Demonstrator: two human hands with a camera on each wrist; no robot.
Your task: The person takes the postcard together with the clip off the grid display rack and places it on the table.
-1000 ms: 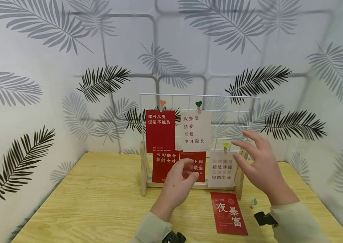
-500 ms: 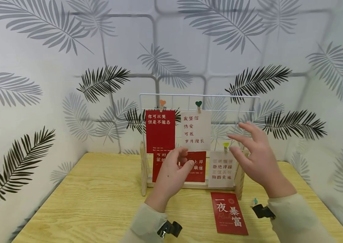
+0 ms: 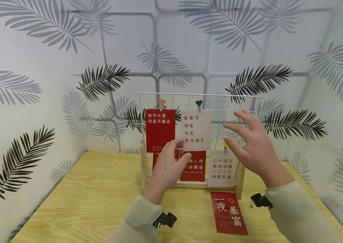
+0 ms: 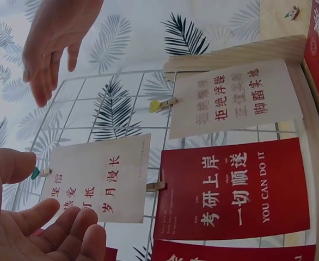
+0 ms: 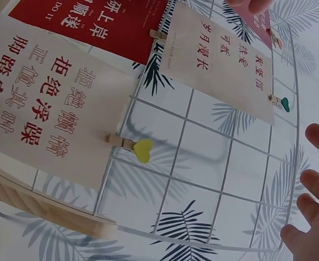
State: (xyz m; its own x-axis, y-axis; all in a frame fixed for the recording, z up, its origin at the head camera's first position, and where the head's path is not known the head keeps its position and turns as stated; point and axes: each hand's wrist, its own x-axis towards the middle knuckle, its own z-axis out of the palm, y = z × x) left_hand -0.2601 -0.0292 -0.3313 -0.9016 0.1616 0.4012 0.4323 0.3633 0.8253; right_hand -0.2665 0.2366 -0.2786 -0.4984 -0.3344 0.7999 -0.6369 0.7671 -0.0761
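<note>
My left hand (image 3: 169, 165) hovers before the lower left of a white wire grid rack (image 3: 235, 96), fingers loosely bent and nothing in them. To the right, my right hand (image 3: 253, 148) is raised in front of the rack's right part, its fingers spread and holding nothing. Across the top hang a red card (image 3: 160, 130) under an orange heart clip (image 3: 163, 102) and a white card (image 3: 196, 126) under a green heart clip (image 3: 199, 103). Below, a red card (image 4: 233, 190) and a white card (image 5: 50, 103) with a yellow heart clip (image 5: 142, 150) hang. The left hand partly hides another lower red card.
A loose red card (image 3: 229, 213) lies on the wooden table (image 3: 77, 202) before the rack. Near it is a small loose clip (image 4: 292, 13), mostly covered by the right wrist's black strap in the head view. The rack has wooden feet (image 3: 143, 168); a leaf-patterned backdrop stands behind.
Both hands have risen, and the left has shifted a little left, uncovering more of the lower middle red card. The right hand has moved slightly left. The cards stay in place.
</note>
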